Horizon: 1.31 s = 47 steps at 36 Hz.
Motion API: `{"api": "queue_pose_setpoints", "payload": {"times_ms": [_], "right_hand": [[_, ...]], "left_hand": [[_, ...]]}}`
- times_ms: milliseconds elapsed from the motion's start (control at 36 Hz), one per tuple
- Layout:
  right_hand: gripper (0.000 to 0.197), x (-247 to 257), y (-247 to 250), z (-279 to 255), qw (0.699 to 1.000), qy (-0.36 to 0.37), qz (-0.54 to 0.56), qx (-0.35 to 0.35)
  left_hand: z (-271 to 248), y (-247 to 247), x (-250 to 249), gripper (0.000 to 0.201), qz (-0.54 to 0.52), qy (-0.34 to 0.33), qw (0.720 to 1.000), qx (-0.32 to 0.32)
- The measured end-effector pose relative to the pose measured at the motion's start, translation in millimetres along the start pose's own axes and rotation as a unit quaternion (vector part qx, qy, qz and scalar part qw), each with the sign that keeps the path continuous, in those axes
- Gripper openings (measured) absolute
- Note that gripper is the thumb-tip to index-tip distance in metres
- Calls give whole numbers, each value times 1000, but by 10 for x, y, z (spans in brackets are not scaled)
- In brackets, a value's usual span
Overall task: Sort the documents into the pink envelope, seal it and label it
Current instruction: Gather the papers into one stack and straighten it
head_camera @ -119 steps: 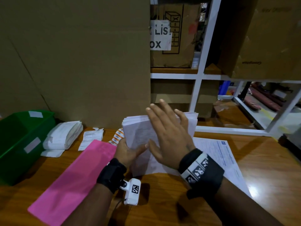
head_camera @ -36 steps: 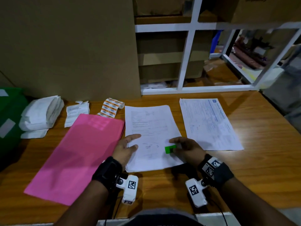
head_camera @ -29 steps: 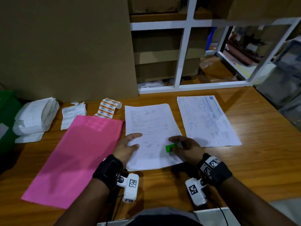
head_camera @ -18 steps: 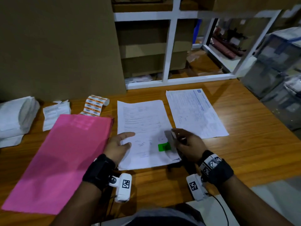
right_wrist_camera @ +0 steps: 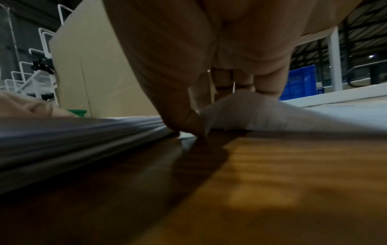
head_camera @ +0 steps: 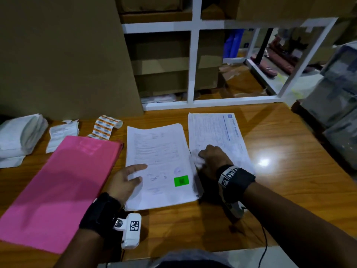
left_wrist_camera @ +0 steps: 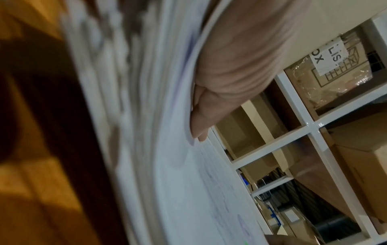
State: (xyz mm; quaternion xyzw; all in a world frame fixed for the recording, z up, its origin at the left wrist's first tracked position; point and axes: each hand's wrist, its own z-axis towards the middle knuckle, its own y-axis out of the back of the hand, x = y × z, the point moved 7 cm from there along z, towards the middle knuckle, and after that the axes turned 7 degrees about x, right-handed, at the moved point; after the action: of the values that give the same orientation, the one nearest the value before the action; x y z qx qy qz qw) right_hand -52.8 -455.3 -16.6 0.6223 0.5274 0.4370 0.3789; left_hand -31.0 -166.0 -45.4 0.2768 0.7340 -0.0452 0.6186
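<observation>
Across the middle of the head view, our left hand (head_camera: 125, 180) lies flat, fingers straight, steadying the document stack (head_camera: 160, 161) on the tabletop (head_camera: 289, 171); the pink envelope (head_camera: 63, 182) waits at lower left. Left wrist view: the fingers (left_wrist_camera: 230, 74) press paper, probably against sliding. Right wrist view: our right hand (right_wrist_camera: 209, 82) pinches the loose sheet (right_wrist_camera: 261, 112), its grip closed on the lifted edge.
</observation>
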Motion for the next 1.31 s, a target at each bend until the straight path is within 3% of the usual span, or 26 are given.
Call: {"api": "queue_pose_setpoints", "payload": {"times_ms": [111, 194, 278, 333, 472, 583, 639, 722, 805, 861, 944, 1000, 1055, 1139, 1222, 1305], "right_hand": [[29, -180, 132, 102, 997, -18, 80, 2], [29, -280, 430, 57, 982, -34, 167, -75], [27, -26, 757, -162, 967, 28, 191, -165], [35, 387, 875, -356, 962, 116, 166, -182], [52, 1326, 442, -547, 960, 237, 142, -49], [52, 1652, 35, -543, 959, 270, 82, 22], [53, 1722, -68, -539, 957, 274, 84, 38], [57, 1788, -135, -537, 949, 292, 113, 30], [55, 1833, -205, -539, 949, 305, 77, 16], [65, 1828, -243, -547, 951, 299, 78, 16], [72, 1658, -120, -582, 952, 256, 166, -16], [82, 1429, -5, -568, 963, 176, 197, -58], [78, 1106, 38, -447, 976, 72, 186, -90], [67, 665, -46, -201, 984, -49, 165, -56], [57, 503, -191, 14, 975, -48, 217, -8], [99, 521, -284, 210, 990, -16, 135, 22]], "left_hand": [[-64, 9, 34, 39, -32, 3, 999, -12], [-97, 13, 75, 38, -65, 14, 998, -25], [-111, 9, 106, 39, -76, 26, 996, -40], [-114, 8, 119, 38, -81, 34, 995, -47], [-159, 20, 52, 24, -182, 69, 977, -83], [-175, -27, 154, 47, -354, 91, 930, -33], [-163, 1, 158, 46, -319, 88, 943, -44], [-146, 63, 151, 25, -227, 65, 969, -77], [-147, 116, 181, 24, -160, 53, 983, -78], [-152, 181, 183, 19, -125, 52, 987, -90], [-141, 248, 200, 21, -65, 45, 992, -102], [-126, 281, 232, 26, -54, 44, 993, -91], [-110, 323, 260, 42, -54, 42, 995, -74], [-92, 370, 230, 61, -72, 33, 995, -54], [-45, 381, 171, 61, -88, 42, 995, -36], [10, 393, 141, 67, -68, 41, 996, -30]]}}
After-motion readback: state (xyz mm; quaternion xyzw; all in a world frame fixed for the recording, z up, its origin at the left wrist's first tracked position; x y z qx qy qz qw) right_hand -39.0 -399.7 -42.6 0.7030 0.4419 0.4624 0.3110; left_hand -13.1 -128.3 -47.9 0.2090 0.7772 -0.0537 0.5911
